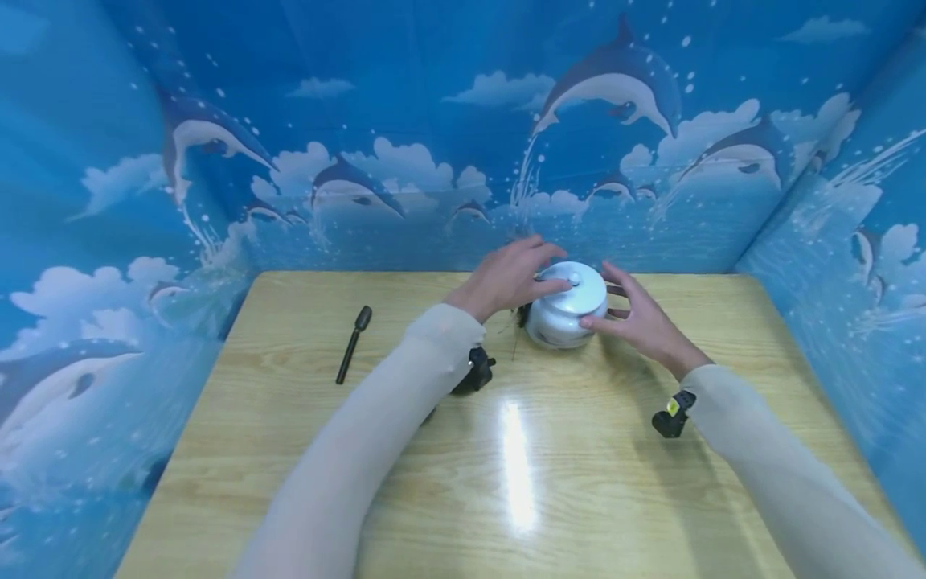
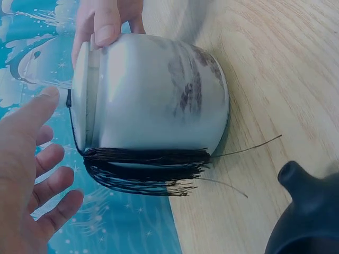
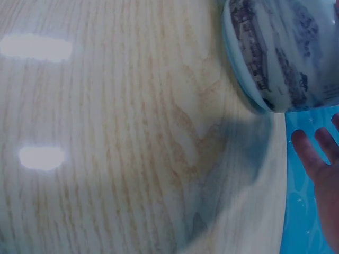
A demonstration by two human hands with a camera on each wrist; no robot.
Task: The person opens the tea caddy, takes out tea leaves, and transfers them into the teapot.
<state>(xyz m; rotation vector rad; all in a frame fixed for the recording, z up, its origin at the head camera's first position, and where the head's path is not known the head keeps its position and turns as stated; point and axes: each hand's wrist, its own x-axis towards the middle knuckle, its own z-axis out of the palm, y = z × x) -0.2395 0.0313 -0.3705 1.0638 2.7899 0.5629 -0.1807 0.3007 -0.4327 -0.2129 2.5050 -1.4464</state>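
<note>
A white lidded ceramic jar (image 1: 567,322) with dark painted markings stands upright near the table's back edge. A cord runs from its lid knob to a black tassel (image 2: 143,164) hanging down its side. My left hand (image 1: 510,277) is at the lid's left, with its thumb by the knob and its fingers loosely spread. My right hand (image 1: 644,322) is at the jar's right side. Its thumb (image 2: 107,26) rests at the jar's neck in the left wrist view, while its other fingers (image 3: 307,148) stand apart from the jar in the right wrist view.
A black spoon-like tool (image 1: 354,346) lies on the wooden table (image 1: 593,482) at the left. A dark rounded pot with a short spout (image 2: 312,211) stands near the jar, mostly hidden by my left sleeve in the head view. Dolphin-print curtains (image 1: 434,121) border the table.
</note>
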